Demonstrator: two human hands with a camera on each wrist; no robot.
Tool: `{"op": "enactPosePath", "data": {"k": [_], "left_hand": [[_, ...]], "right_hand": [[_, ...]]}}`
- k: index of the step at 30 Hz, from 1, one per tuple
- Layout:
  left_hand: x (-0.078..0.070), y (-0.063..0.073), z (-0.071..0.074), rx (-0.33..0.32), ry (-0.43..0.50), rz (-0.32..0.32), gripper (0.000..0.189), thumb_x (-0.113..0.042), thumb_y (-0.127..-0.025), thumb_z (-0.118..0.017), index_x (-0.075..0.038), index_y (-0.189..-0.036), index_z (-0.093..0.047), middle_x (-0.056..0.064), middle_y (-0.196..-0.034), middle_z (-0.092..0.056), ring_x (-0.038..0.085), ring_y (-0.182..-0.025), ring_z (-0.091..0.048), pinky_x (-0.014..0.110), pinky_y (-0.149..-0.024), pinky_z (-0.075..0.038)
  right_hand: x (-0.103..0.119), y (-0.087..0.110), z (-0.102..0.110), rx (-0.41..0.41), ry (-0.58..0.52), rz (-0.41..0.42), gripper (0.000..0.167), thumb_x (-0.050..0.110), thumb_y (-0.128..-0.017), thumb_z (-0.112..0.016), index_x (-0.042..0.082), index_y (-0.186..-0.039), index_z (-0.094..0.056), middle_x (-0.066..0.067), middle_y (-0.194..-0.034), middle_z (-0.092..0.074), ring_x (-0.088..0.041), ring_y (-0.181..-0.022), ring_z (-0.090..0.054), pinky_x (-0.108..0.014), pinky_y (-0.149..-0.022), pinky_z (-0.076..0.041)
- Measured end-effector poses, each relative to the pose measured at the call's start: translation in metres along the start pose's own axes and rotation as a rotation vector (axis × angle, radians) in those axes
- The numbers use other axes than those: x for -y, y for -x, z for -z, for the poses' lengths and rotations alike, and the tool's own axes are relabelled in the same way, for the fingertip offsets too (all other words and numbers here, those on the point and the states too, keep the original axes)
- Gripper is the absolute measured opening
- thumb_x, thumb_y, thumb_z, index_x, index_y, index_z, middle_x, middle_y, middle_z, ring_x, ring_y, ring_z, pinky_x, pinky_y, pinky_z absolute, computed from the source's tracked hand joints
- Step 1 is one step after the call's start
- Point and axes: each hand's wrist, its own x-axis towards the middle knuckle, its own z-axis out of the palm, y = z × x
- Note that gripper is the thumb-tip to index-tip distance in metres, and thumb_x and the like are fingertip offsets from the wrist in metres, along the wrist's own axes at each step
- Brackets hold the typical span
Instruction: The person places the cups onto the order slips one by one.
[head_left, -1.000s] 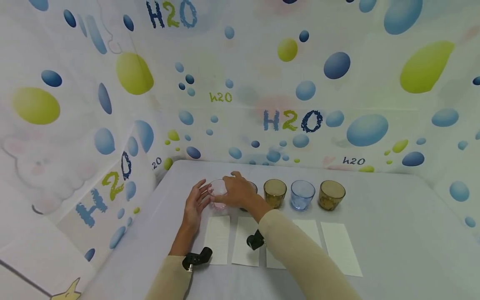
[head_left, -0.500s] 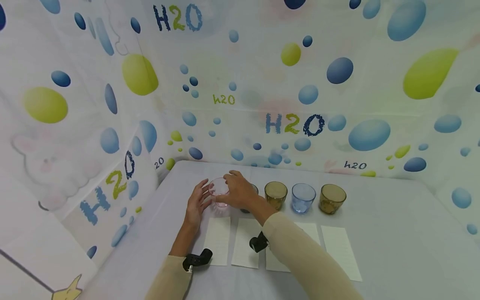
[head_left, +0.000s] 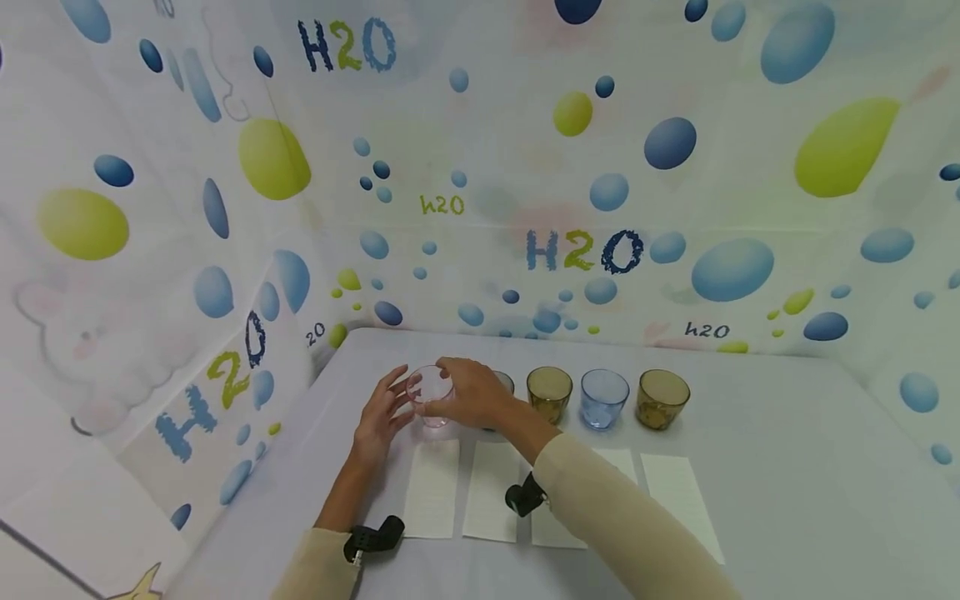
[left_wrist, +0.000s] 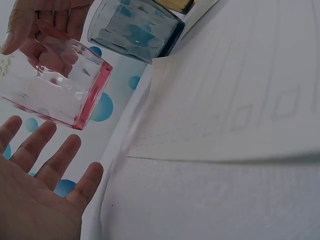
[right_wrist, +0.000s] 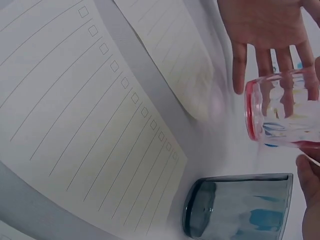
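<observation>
The pink glass tumbler (head_left: 427, 387) is at the left end of the row, between the two hands; the right hand (head_left: 476, 396) pinches its side between thumb and fingers; the left hand (head_left: 381, 417) has its fingers spread close beside it (whether they touch the glass, I cannot tell); nor is it certain that its base meets the surface (head_left: 787, 467).

The likeliest trouble is a slip, since smooth glass offers a thumb-and-finger pinch little friction; a knock is the other risk, as the smoky blue tumbler (right_wrist: 242, 207) stands just beside the right hand and a careless sweep of the wrist could clip it or chip a rim.

The pink glass is clear and faceted, tapering to a thick base whose tint deepens to red; the smoky neighbour has a heavy, darker bottom; farther along, an amber tumbler (head_left: 549, 396), a pale blue tumbler (head_left: 603, 400) and a wider-looking brown tumbler (head_left: 662, 402) are likewise translucent; the lined paper sheet (right_wrist: 95, 120) is matt and thin, printed with small boxes.
</observation>
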Motion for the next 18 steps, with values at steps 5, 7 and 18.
{"op": "enactPosePath", "data": {"k": [5,7,18], "left_hand": [[-0.003,0.002,0.003,0.027,0.023,-0.017,0.056,-0.032,-0.106,-0.024,-0.01,-0.157,-0.029,0.027,-0.154,-0.038,0.036,-0.136,-0.045,0.04,-0.105,-0.043],[-0.004,0.003,0.004,0.027,0.035,-0.019,0.055,-0.031,-0.106,-0.023,-0.01,-0.157,-0.029,0.026,-0.154,-0.039,0.035,-0.136,-0.046,0.044,-0.105,-0.042],[-0.001,0.011,0.002,0.037,0.034,-0.02,0.054,-0.027,-0.106,-0.02,-0.01,-0.158,-0.028,0.028,-0.156,-0.036,0.03,-0.135,-0.046,0.046,-0.106,-0.042]], "right_hand": [[0.001,0.003,0.002,0.01,-0.075,0.03,0.083,0.059,-0.085,-0.073,0.01,-0.147,-0.048,-0.009,-0.136,-0.063,-0.023,-0.12,-0.061,-0.044,-0.097,-0.054],[0.0,0.003,0.002,0.007,-0.089,0.05,0.081,0.058,-0.085,-0.074,0.009,-0.145,-0.05,-0.009,-0.131,-0.065,-0.022,-0.115,-0.061,-0.04,-0.094,-0.055],[-0.002,0.014,-0.001,-0.023,-0.171,0.059,0.081,0.055,-0.085,-0.075,0.008,-0.146,-0.05,-0.011,-0.129,-0.065,-0.019,-0.112,-0.061,-0.032,-0.089,-0.057]]}}
